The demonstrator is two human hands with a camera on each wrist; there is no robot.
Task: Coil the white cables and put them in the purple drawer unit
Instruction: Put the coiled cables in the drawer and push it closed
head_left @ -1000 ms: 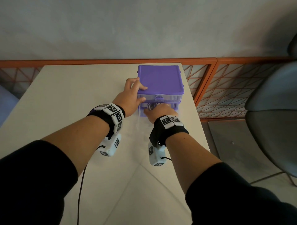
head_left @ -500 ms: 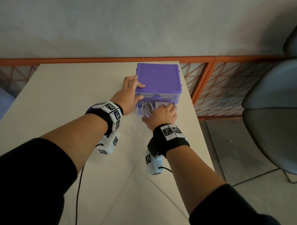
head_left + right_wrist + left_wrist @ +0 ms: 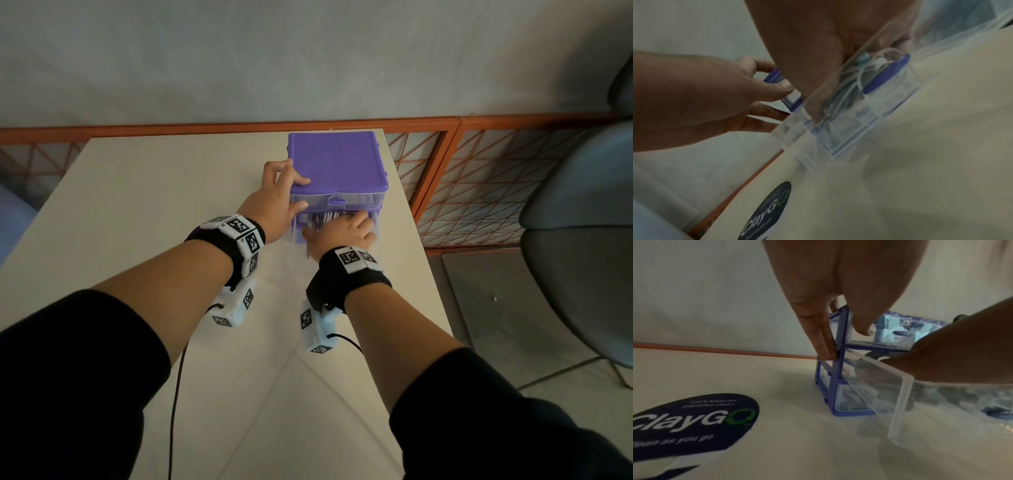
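The purple drawer unit (image 3: 337, 161) stands at the table's far right. Its clear lower drawer (image 3: 879, 386) is pulled out toward me. My left hand (image 3: 274, 202) grips the unit's front left corner, with the thumb on the upper drawer's front and the fingers (image 3: 824, 340) along the side. My right hand (image 3: 342, 229) reaches into the open drawer, and its fingers lie fairly straight over the white cables (image 3: 320, 219). Through the clear drawer wall, the right wrist view shows the bundled cables (image 3: 869, 71) under that hand. Most of the cable is hidden.
The cream table (image 3: 154, 205) has a dark round "ClayGo" sticker (image 3: 694, 418) left of the unit. The table's right edge (image 3: 421, 260) runs close beside the unit. An orange mesh railing (image 3: 479, 192) and a grey chair (image 3: 582, 240) stand beyond it.
My right hand drew back a little from the drawer, then reached forward again over the cables. My left hand has kept its hold on the unit's corner.
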